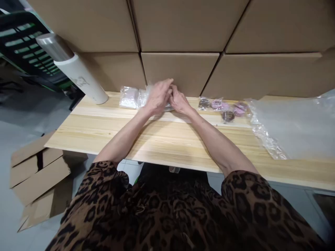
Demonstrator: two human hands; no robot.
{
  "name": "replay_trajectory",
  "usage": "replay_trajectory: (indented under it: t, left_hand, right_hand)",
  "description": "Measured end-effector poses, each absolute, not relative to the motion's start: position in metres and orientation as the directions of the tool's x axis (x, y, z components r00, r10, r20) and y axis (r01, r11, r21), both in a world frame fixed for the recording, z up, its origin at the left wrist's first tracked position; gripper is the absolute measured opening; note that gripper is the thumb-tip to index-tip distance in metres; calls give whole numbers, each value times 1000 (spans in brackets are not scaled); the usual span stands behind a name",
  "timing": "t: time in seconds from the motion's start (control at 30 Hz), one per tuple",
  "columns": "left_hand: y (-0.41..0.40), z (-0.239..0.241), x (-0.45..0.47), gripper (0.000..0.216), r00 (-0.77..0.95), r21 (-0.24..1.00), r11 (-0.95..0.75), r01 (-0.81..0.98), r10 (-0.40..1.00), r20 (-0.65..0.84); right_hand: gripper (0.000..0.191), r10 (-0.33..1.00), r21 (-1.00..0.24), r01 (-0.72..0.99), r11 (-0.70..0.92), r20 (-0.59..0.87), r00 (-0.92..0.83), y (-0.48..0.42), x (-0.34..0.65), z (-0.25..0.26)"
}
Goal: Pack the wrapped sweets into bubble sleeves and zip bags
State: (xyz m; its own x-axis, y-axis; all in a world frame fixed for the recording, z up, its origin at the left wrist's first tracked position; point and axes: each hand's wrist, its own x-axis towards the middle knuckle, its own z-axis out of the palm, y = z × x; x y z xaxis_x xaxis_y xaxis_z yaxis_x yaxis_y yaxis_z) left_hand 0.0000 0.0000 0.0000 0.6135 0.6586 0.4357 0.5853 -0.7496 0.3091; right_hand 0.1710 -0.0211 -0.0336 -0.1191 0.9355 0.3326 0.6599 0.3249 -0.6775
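My left hand (158,97) is over clear plastic bags (142,97) at the back of the wooden table, fingers bent and closed at the plastic. Against it, my right hand (180,101) has its fingers curled together so the fingertips of both hands meet. What lies between the fingertips is mostly hidden; a shiny plastic edge (169,108) shows beneath the hands. Left of them lies a flat clear packet (128,97). To the right are several small wrapped items, among them a dark round one (228,115) and a pink one (217,104).
Stacked cardboard boxes (180,71) stand along the table's back edge. A white bottle with a metal cap (81,80) is at the left end. A large clear plastic sheet or bag (309,125) covers the right side. Opened cartons (44,174) and a chair (31,45) are at left.
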Motion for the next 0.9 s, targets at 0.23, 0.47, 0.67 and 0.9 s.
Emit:
replay_trajectory:
  t: [0.23, 0.47, 0.67, 0.9]
  left_hand:
    - [-19, -15, 10, 75, 595, 284, -659, 697, 752, 283]
    - [-19, -6, 3, 74, 578, 170, -603, 780, 797, 177]
    - [-20, -8, 3, 80, 573, 199, -605, 771, 796, 196]
    - [-29, 2, 5, 74, 552, 172, -604, 778, 788, 272]
  right_hand:
    - [51, 983, -986, 46, 160, 164, 85, -10, 181, -30]
    - [39, 919, -833, 449, 322, 389, 62, -87, 233, 10]
    - [52, 853, -408, 907, -99, 434, 289, -210, 326, 15]
    - [36, 812, -183, 828, -531, 169, 558, -274, 384, -16]
